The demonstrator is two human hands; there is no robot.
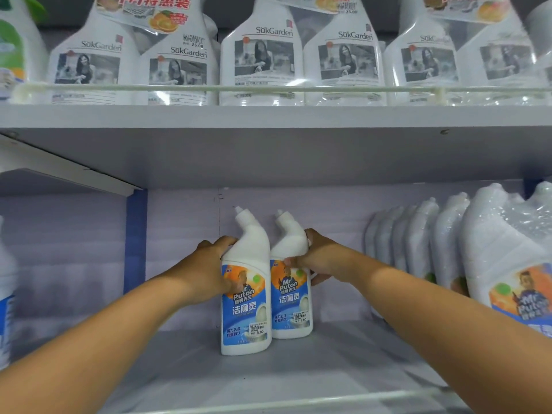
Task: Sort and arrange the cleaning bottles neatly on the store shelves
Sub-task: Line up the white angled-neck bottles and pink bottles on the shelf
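Bare lower shelf [179,369] left of and before two bent-neck bottles [265,294]; right, wrapped bottle row [448,243] blocks; upper shelf board [268,150] caps overhead.

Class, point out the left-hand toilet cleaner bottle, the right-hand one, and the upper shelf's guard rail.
Left white bent-neck plastic bottle [245,312]: head view, blue label.
Right white bent-neck plastic bottle [291,303]: head view, label.
White guard rail [268,88]: head view, mid-bar.

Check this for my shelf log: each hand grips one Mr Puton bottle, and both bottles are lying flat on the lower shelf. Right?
Not quite. The left hand and right hand each grip a Mr Puton bottle, but the head view shows both standing upright on the lower shelf.
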